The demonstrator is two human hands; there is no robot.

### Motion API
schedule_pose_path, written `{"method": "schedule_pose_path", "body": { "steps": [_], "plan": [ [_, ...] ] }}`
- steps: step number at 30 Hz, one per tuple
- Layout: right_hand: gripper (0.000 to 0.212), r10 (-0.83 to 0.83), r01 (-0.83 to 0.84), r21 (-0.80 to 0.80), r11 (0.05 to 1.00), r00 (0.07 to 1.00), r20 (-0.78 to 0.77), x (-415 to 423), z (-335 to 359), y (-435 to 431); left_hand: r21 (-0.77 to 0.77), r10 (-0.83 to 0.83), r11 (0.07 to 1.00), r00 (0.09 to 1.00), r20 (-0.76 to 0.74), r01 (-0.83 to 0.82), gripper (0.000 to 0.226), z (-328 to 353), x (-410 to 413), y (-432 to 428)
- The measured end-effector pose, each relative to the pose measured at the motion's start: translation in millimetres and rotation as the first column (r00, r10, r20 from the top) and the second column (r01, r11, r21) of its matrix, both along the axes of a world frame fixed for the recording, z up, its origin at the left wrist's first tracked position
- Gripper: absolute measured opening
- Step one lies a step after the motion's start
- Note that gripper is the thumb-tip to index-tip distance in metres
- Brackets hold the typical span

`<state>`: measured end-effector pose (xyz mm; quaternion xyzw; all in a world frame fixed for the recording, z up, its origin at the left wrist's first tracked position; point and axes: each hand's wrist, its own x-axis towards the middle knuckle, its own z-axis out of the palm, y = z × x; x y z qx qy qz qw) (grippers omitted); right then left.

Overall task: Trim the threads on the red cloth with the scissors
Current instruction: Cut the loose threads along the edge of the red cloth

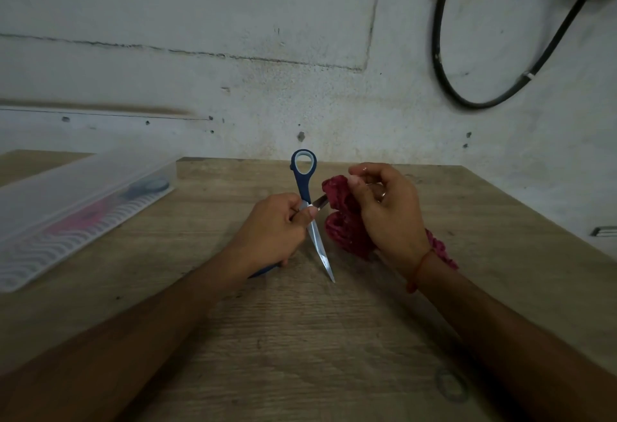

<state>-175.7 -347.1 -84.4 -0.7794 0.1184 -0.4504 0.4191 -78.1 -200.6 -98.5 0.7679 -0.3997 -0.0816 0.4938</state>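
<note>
Blue-handled scissors (304,184) are spread wide open above the wooden table (300,338). My left hand (272,229) grips them at the pivot and lower handle. One blade points down toward the table, the other blade tip reaches right to the red cloth (344,218). The cloth is bunched up, and my right hand (389,211) holds it, with thumb and fingers curled over its top edge. Part of the cloth hangs behind my right wrist. No loose thread is visible at this size.
A clear plastic box (76,208) with a ribbed lid lies at the left on the table, holding blurred pink and dark items. The grey wall rises right behind the table. A black cable (447,87) loops on the wall at the upper right.
</note>
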Motion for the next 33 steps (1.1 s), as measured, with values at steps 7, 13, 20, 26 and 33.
{"method": "schedule_pose_path", "body": {
  "steps": [7, 13, 20, 26, 33],
  "plan": [
    [0.026, 0.044, -0.043, 0.246, 0.968, 0.999, 0.004, -3, 4, 1, 0.009, -0.002, 1.000, 1.000, -0.029, 0.002, 0.024, 1, -2, 0],
    [0.020, 0.075, -0.085, 0.426, 0.901, 0.996, 0.039, -13, 14, 5, -0.001, -0.004, 1.000, 0.997, -0.074, 0.004, 0.020, 2, -3, 1],
    [0.043, 0.235, -0.222, 0.076, 0.972, 0.921, -0.312, -24, 31, 3, 0.007, -0.001, 1.000, 0.999, -0.046, 0.002, 0.018, 4, -4, 3],
    [0.017, 0.106, -0.219, -0.214, 0.952, 0.891, -0.441, -21, 30, -13, 0.003, 0.001, 1.000, 1.000, -0.020, 0.000, 0.026, 2, -4, 3],
    [0.012, -0.151, 0.107, -0.481, 0.870, 0.987, -0.052, -6, 2, 0, -0.017, 0.008, 1.000, 1.000, -0.022, -0.008, 0.027, 1, -2, 2]
  ]
}}
